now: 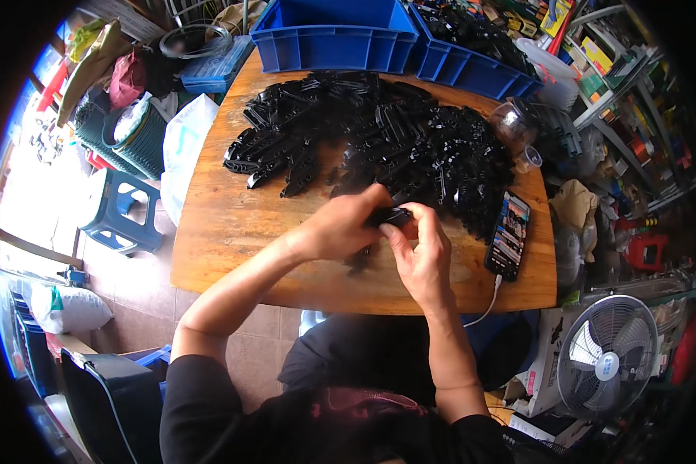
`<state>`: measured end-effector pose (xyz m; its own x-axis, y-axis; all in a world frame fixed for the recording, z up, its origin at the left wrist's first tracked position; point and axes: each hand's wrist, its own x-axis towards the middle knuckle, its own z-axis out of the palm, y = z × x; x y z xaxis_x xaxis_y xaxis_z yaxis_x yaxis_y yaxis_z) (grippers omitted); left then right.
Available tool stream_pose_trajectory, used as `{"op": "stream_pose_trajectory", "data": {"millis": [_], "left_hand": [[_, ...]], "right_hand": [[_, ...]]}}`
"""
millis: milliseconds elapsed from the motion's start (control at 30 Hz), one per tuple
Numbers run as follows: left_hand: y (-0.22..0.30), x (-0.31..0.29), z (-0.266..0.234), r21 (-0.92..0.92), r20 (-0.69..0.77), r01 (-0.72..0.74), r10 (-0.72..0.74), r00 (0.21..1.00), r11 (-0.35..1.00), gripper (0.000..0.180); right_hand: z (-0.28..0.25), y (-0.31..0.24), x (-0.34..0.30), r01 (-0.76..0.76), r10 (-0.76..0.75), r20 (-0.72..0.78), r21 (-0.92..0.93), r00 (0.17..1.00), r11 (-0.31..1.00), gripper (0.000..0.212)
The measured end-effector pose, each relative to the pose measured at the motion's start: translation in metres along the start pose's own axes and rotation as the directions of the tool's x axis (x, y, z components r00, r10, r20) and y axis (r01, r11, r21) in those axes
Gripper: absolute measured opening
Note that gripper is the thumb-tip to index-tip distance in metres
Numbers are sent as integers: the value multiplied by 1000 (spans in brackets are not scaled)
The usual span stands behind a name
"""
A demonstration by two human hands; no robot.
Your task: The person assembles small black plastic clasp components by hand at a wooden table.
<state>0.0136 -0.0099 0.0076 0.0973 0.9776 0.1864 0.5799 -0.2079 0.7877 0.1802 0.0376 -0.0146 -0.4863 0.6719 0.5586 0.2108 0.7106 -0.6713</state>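
Above the near half of the wooden table (232, 240), both hands meet around a small glossy black plastic part (395, 217). My right hand (424, 251) pinches it between thumb and fingers. Against its left end, my left hand (344, 224) is closed, its fingertips partly hidden behind the knuckles. Just beyond the hands spreads a large heap of similar black plastic parts (394, 131). Longer pieces lie toward its left side, and smaller, more jumbled ones toward the right.
Two blue crates stand at the far edge: one blue crate (336, 50) at centre, and another blue crate (472, 73) holding black parts. A smartphone (509, 236) with a white cable (483, 313) lies at right. A fan (607, 363) and a blue stool (121, 213) flank the table.
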Motion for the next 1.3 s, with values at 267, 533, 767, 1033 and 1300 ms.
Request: {"op": "stream_pose_trajectory", "data": {"millis": [267, 533, 767, 1033, 1300], "left_hand": [[-50, -32, -43, 574, -480, 447, -160, 862, 686, 26], [-68, -39, -30, 599, -475, 399, -93, 875, 694, 32], [-65, -35, -39, -478, -364, 157, -357, 860, 864, 20], [-11, 4, -14, -857, 137, 248, -265, 954, 452, 37], [1, 11, 10, -776, 92, 227, -251, 964, 588, 41]], "right_hand": [[15, 5, 57, 355, -339, 194, -52, 920, 933, 11], [92, 30, 99, 308, -178, 431, -254, 885, 917, 5], [-4, 19, 79, -704, 206, 674, 662, 709, 258, 19], [-29, 3, 41, -572, 327, 472, 716, 819, 399, 25], [-47, 8, 18, -124, 93, 102, 359, 990, 925, 21]]}}
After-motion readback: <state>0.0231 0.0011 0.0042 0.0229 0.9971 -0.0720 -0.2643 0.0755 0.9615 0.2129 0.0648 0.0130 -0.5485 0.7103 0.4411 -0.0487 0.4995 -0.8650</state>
